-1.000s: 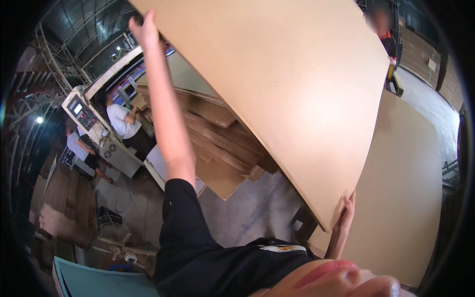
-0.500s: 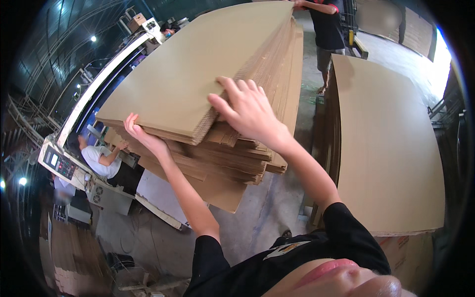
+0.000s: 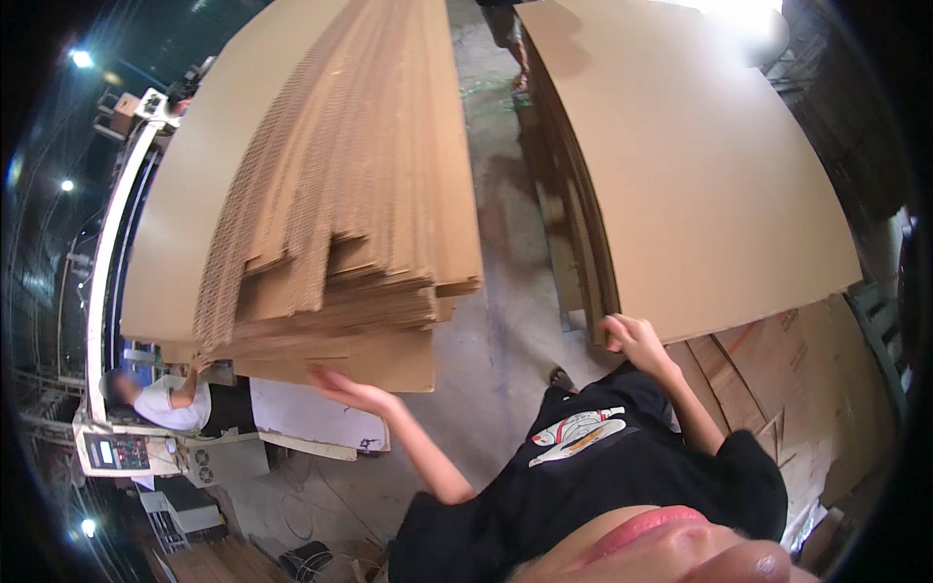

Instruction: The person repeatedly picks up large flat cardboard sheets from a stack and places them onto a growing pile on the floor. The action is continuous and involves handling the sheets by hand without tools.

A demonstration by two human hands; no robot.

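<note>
- The left hand (image 3: 352, 391) is stretched out flat with the palm up and the fingers apart. It holds nothing. It is just under the lower front edge of the left stack of cardboard sheets (image 3: 321, 194), and I cannot tell if the fingertips touch the bottom sheet.
- The right hand (image 3: 633, 338) rests at the near corner of the right stack of cardboard sheets (image 3: 680, 165). Its fingers are curled around the edge of the sheets there, so it grips the corner of that stack.
- The left stack is tall, and its sheets are not even: the corrugated edges stick out at different lengths toward the person.
- The right stack is neater, with a smooth flat top sheet, and it stands well apart from the left one.
- Between the two stacks there is a strip of grey concrete floor (image 3: 505, 291).
- At the lower left, below the left stack, another person in a white shirt (image 3: 175, 403) stands beside a machine with a control panel (image 3: 117, 452).
- At the lower right, flattened printed cardboard (image 3: 797, 389) lies beside the right stack.
- The person wears a black shirt with a picture on the chest (image 3: 583, 432).
</note>
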